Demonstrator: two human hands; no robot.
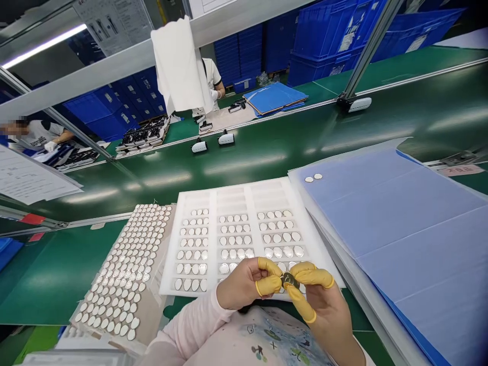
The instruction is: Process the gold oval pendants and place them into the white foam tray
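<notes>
Bright, even overhead light fills the scene, with a strip lamp glowing white at upper left. Long pale glare streaks cross the green belt, and small metal discs glint. Shadows stay soft and faint. The wide lens bends the shelf rails near the edges, while the middle stays sharp

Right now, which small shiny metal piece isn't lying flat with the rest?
The metal piece pinched in mid-air between the left hand and right hand, in yellow finger cots; all the others lie on or beside the white foam tray.
</notes>
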